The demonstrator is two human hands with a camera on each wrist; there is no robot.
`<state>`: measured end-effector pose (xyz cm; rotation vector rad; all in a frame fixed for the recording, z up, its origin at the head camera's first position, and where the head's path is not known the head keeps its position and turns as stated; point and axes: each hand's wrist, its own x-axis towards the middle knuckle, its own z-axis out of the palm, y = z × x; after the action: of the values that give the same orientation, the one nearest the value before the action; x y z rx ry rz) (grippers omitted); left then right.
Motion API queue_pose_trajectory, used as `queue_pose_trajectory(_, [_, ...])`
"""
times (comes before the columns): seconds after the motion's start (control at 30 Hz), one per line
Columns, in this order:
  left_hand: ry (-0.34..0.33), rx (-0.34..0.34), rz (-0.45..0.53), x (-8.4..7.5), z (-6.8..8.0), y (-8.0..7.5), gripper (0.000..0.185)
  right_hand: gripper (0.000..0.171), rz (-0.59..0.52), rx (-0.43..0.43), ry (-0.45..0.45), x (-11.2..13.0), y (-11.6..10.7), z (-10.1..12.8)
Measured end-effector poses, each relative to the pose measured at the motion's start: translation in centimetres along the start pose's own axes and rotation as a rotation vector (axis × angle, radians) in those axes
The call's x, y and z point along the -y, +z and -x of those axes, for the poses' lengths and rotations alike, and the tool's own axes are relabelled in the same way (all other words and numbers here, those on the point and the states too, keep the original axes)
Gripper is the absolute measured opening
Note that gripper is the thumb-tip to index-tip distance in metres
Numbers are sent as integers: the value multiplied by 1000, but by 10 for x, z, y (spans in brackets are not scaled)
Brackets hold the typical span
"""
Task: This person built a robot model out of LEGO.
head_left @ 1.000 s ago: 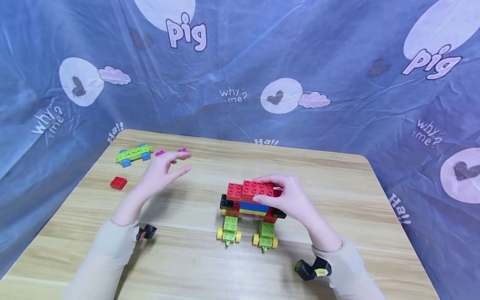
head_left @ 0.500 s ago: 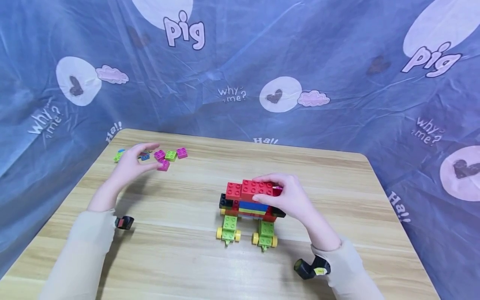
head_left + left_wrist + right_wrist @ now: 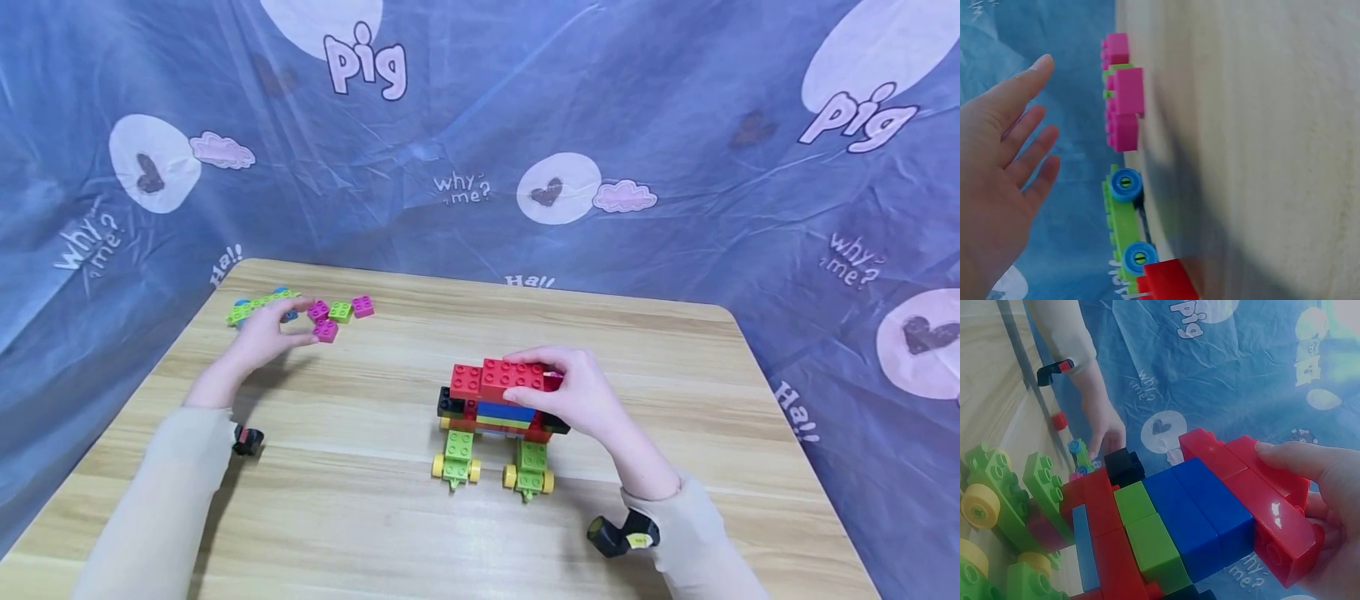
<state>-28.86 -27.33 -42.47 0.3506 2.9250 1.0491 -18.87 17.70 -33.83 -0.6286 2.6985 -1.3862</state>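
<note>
My right hand (image 3: pixel 573 387) grips the red top bricks (image 3: pixel 498 379) of a toy brick build standing on the table. In the right wrist view, blue bricks (image 3: pixel 1200 519) and lime green bricks (image 3: pixel 1154 534) lie below the red ones, and a black brick (image 3: pixel 1124 467) juts out. Lime green wheeled bases (image 3: pixel 459 454) with yellow wheels carry the build. My left hand (image 3: pixel 258 333) hovers with relaxed fingers and holds nothing. Its fingertips are near some pink bricks (image 3: pixel 326 331). Behind it, a lime green car base (image 3: pixel 1124 219) with blue wheels is partly hidden in the head view.
A small lime green brick (image 3: pixel 341 312) and another pink brick (image 3: pixel 363 306) lie by the far left of the wooden table (image 3: pixel 360 500). A red brick (image 3: pixel 1172 280), hidden in the head view, sits near the car base. A blue printed cloth (image 3: pixel 450 108) hangs behind.
My left hand has moved left, uncovering the pink and lime green bricks and covering the red brick and part of the car base. The right hand keeps its grip on the build.
</note>
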Motion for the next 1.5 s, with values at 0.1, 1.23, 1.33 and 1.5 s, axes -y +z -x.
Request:
queue_pose_trajectory(0.1, [4, 34, -21, 7, -3, 3, 66, 38, 0, 2, -2, 0, 0, 0])
queue_pose_trajectory(1.23, [44, 110, -84, 17, -18, 23, 50, 38, -47, 17, 4, -2, -1, -1])
queue_pose_trajectory(1.33, [54, 98, -106, 17, -19, 24, 48, 38, -47, 17, -1, -1, -1, 0])
queue_pose_trajectory(1.5, [42, 100, -125, 18, -20, 26, 43, 38, -36, 18, 3, -1, -2, 0])
